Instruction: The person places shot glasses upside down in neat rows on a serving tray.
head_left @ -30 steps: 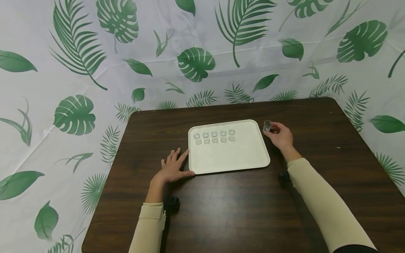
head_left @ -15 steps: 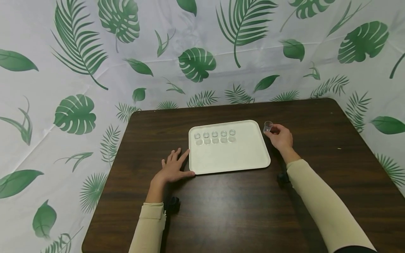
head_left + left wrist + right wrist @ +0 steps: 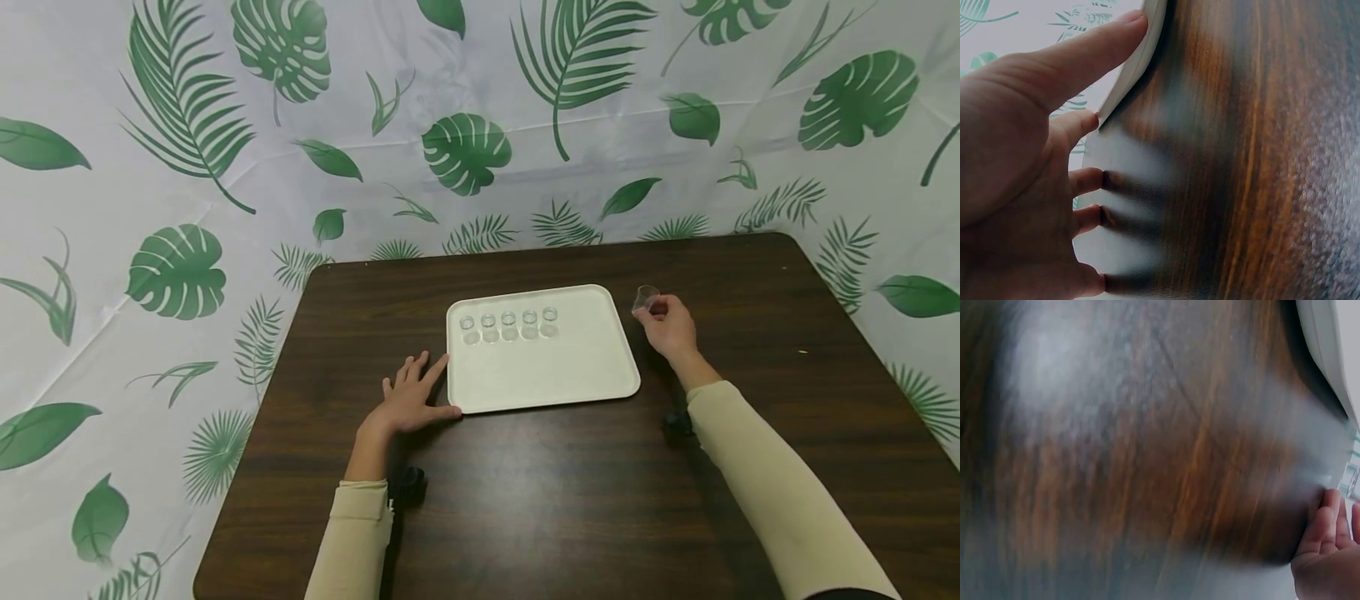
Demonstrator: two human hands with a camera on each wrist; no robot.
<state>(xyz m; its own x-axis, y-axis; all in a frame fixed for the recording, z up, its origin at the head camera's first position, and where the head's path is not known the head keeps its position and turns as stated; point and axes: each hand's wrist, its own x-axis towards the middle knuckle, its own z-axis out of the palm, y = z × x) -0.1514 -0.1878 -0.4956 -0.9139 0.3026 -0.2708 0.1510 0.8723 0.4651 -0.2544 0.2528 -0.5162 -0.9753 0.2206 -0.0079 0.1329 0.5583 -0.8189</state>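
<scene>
In the head view a small clear cup [image 3: 646, 297], slightly tilted, is pinched between the thumb and fingers of my right hand [image 3: 670, 327], just beyond the right edge of a cream tray [image 3: 540, 375]. Several similar clear cups [image 3: 508, 319] stand in a row along the tray's back left part. My left hand [image 3: 408, 402] lies with spread fingers at the tray's left front corner. The left wrist view has its thumb [image 3: 1104, 50] touching the tray rim [image 3: 1155, 31] and the other fingertips down on the table. The right wrist view catches only part of my right hand [image 3: 1325, 550].
The tray rests on a dark wooden table [image 3: 525, 492]. Behind the table and at its sides hangs a white cloth [image 3: 390, 192] with green leaf prints. A tiny light speck [image 3: 802, 352] lies on the table at right.
My right hand has shifted a little to the right, away from the tray, and the cup in it has tilted. The left hand, tray and row of cups have stayed put.
</scene>
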